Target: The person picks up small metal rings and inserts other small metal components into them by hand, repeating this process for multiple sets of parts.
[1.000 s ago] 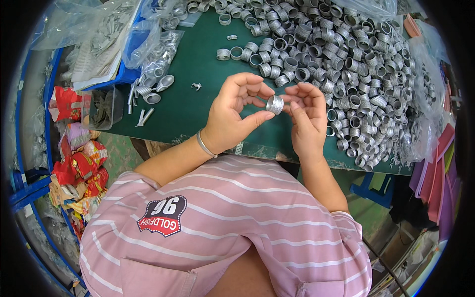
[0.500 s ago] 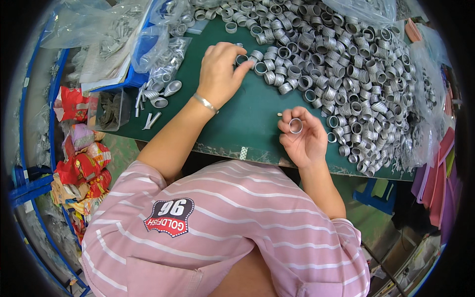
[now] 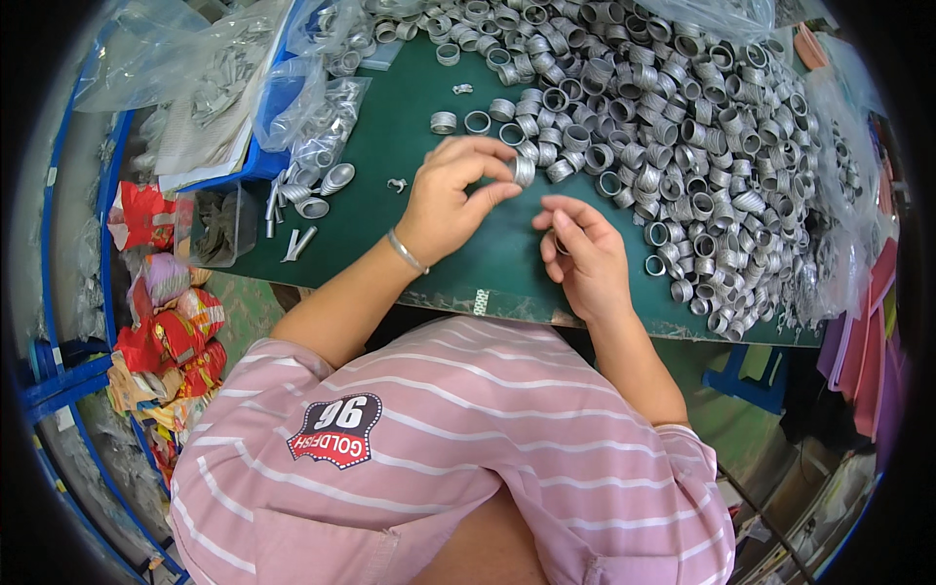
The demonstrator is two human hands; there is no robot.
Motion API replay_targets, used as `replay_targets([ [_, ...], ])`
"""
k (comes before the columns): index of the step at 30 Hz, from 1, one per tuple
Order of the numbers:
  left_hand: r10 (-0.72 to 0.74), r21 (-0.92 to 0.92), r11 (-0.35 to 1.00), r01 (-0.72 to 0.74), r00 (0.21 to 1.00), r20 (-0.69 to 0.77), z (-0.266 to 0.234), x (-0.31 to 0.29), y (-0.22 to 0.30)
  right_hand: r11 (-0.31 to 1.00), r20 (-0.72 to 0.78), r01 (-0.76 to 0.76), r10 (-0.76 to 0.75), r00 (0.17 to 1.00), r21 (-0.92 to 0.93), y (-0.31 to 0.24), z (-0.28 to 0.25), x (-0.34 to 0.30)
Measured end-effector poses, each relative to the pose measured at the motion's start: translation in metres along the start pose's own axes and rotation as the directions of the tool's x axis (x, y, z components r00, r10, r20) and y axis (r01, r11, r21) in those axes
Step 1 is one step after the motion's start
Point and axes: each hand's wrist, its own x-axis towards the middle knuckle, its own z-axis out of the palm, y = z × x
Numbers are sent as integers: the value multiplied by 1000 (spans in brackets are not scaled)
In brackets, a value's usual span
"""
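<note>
Worktop [image 3: 366, 210]: green, worn along the near edge. Pile [image 3: 682, 146] of grey rings covers its right side, from the far edge down to the near right corner. Blue bin [image 3: 258, 168] at the left edge, papers and clear plastic over it; clear bag [image 3: 336, 122] of metal parts lies just right of it. Left hand [image 3: 453, 190] over the middle, near the pile's left fringe — thumb and fingertips pinched together on one ring [image 3: 525, 173], slightly blurred. Right hand [image 3: 590, 249] between pile and near edge, palm turned inward, fingers curled; rim of a second ring [image 3: 559, 244] shows between thumb and fingers, mostly hidden. Hands apart, not touching. Clear tub [image 3: 244, 234], dark contents, at the near left corner. Oval pieces [image 3: 337, 178] and tubes [image 3: 302, 242] right of it. Smallest — two scraps [image 3: 397, 184], lying left of the pile.
</note>
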Motion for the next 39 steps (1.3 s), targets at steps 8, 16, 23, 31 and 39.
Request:
replay_targets([
  [8, -214, -454, 860, 233, 972, 92, 12, -25, 21, 989, 136, -73, 55, 989, 129, -7, 7, 2],
  [16, -383, -670, 646, 366, 915, 129, 18, -31, 28, 990, 69, -67, 59, 996, 128, -6, 14, -6],
  [23, -513, -629, 435, 645, 751, 415, 11, -30, 32, 998, -9, -48, 49, 999, 44, -6, 13, -5],
  [31, -484, -650, 517, 557, 816, 315, 15, -31, 34, 997, -31, 72, -72, 997, -6, 0, 11, -5],
  [39, -170, -340, 920, 197, 980, 108, 10, -30, 40, 979, 164, -68, 36, 986, 190, 0, 0, -5],
])
